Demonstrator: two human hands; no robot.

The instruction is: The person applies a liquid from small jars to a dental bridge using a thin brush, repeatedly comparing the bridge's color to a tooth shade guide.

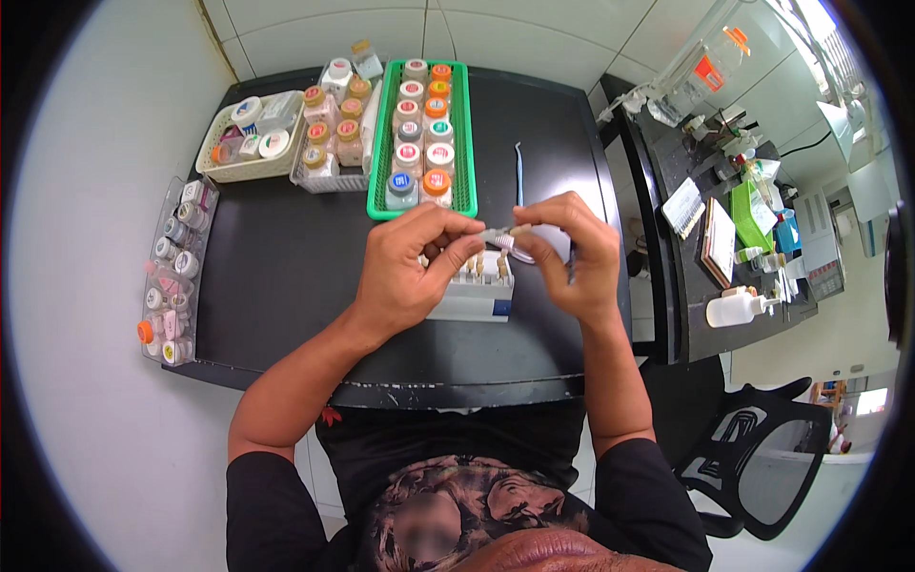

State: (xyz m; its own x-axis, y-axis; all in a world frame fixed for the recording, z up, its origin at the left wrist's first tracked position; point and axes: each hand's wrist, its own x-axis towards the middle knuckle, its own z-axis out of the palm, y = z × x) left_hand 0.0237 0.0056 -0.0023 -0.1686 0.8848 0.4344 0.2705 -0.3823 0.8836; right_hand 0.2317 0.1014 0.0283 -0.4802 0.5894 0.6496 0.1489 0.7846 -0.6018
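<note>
My left hand (415, 262) and my right hand (577, 250) meet over the table, each with thumb and forefinger pinched. Between them they hold a small, slim tooth shade tab (493, 234), greyish toward the left and tan at the right fingertips. Just below it stands a white shade guide holder (467, 307) with a blue patch and a row of tooth-coloured tabs, partly covered by my left hand. A pale ribbed object (510, 249) lies beside my right hand, its far part hidden. Beyond that hand lies a thin blue hook-tipped instrument (519, 173).
A green basket (471, 143) of capped jars stands behind my hands. Farther left are a cream basket (250, 172) and a clear jar organizer (170, 276). The black table (286, 286) has a chipped front edge. At right, a side counter holds a pump bottle (736, 308); an office chair (772, 458) stands nearby.
</note>
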